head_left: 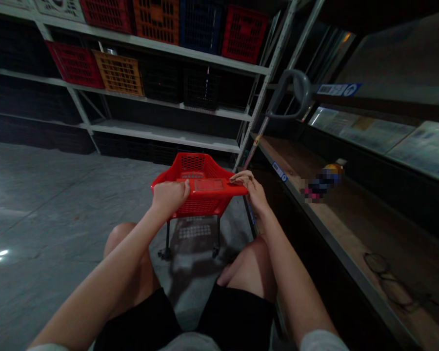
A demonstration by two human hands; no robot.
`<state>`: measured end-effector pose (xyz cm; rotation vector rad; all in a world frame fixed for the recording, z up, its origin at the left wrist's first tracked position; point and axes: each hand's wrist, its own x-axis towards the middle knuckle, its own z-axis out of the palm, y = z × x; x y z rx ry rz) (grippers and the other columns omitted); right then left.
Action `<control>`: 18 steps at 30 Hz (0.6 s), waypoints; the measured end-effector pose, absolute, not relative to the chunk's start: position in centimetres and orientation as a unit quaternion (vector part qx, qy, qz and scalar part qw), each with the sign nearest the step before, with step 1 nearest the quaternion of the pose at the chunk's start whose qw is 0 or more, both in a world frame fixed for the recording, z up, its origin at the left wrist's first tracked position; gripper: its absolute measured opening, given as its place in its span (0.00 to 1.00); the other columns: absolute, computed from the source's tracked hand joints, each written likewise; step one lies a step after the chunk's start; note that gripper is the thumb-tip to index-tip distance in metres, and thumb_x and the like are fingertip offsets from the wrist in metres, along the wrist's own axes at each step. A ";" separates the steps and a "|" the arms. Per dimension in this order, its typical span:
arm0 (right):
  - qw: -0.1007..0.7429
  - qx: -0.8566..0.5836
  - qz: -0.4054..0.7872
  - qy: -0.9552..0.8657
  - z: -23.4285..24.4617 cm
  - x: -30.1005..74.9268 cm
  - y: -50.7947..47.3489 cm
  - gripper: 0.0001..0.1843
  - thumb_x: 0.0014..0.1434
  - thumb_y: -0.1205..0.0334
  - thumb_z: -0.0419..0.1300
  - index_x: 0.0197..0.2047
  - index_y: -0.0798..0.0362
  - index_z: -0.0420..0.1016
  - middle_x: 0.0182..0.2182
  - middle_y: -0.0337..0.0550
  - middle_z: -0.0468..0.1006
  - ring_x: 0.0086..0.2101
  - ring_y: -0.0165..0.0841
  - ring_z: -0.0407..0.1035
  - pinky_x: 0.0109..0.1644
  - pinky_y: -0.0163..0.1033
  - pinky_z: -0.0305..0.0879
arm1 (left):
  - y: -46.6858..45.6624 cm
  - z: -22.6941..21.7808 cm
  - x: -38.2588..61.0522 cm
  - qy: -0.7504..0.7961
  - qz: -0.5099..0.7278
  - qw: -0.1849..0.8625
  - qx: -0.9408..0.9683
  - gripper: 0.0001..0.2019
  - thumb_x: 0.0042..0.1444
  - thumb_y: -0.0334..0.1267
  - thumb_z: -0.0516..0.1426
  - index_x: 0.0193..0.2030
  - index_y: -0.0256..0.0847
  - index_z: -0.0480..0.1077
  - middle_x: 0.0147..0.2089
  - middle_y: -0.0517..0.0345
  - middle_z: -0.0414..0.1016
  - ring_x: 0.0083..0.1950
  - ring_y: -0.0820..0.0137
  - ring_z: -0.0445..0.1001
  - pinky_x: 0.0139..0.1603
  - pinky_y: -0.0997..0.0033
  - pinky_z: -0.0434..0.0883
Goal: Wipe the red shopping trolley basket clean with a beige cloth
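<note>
A small red plastic shopping cart (190, 207) stands in front of my knees, its basket facing away from me. My left hand (171, 197) is closed around the left part of its handle, thumb along the top. At the handle's right end, my right hand (251, 187) curls over the bar, its fingers pointing inward. A beige edge shows at those fingers, and I cannot make out whether it is a finger or a thin object. Between my hands, a rectangular panel (209, 185) is set in the handle.
Ahead, a metal rack (168, 134) holds red, orange, blue and dark crates. Along my right runs a wooden shelf (354, 229) with a bottle (324, 181) lying on it and eyeglasses (391, 280). A grey loop handle (289, 95) stands at the rack's corner. Grey concrete floor (40, 204) lies left.
</note>
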<state>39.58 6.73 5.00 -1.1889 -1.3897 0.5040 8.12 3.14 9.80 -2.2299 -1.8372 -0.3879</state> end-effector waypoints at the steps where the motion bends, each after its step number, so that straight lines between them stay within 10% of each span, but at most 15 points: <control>1: 0.574 -0.518 0.189 -0.605 5.1 39.6 7.5 0.19 0.64 0.49 0.54 0.42 0.50 0.82 0.44 0.46 0.84 0.50 0.44 0.75 0.61 0.50 0.66 | 3.5 9.7 8.7 -0.625 -0.138 0.109 -0.760 0.35 0.70 0.45 0.35 0.40 0.29 0.82 0.38 0.31 0.83 0.42 0.46 0.83 0.36 0.59 0.70; 7: 0.433 -0.557 0.047 -0.707 6.8 36.6 10.2 0.17 0.64 0.62 0.54 0.50 0.48 0.82 0.52 0.47 0.83 0.55 0.44 0.73 0.72 0.61 0.48 | 6.2 9.6 11.4 -0.615 -0.151 0.102 -0.767 0.32 0.71 0.42 0.37 0.40 0.28 0.81 0.36 0.31 0.82 0.42 0.47 0.83 0.39 0.56 0.72; 18: 0.442 -0.437 0.067 -0.780 5.9 35.0 15.5 0.25 0.59 0.62 0.61 0.60 0.50 0.76 0.62 0.50 0.76 0.62 0.44 0.69 0.71 0.55 0.57 | 12.8 9.8 6.5 -0.453 -0.212 0.021 -0.866 0.23 0.72 0.42 0.41 0.49 0.38 0.76 0.50 0.48 0.82 0.54 0.64 0.79 0.60 0.64 0.71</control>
